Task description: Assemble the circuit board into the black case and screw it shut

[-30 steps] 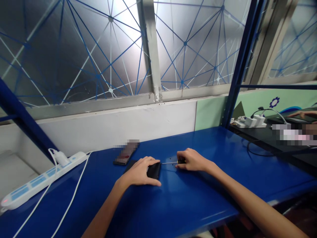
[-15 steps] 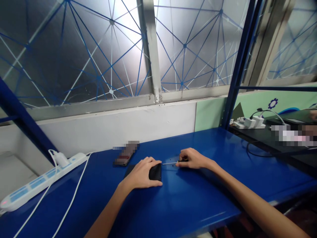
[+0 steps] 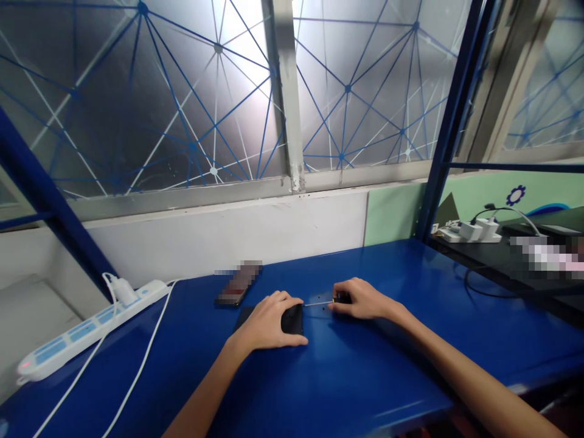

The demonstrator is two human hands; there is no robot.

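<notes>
My left hand lies clamped flat over a thin black device at centre frame, covering most of it; only its glossy right end shows, and I cannot tell its make. My right hand is pinched on the dark handle of a slim tool, whose bare metal shaft reaches the device's edge, its tip too fine to read. Both rest on the smooth blue table. Just behind lies a second phone, blurred out. Lower left, a white power strip holds one white plug.
</notes>
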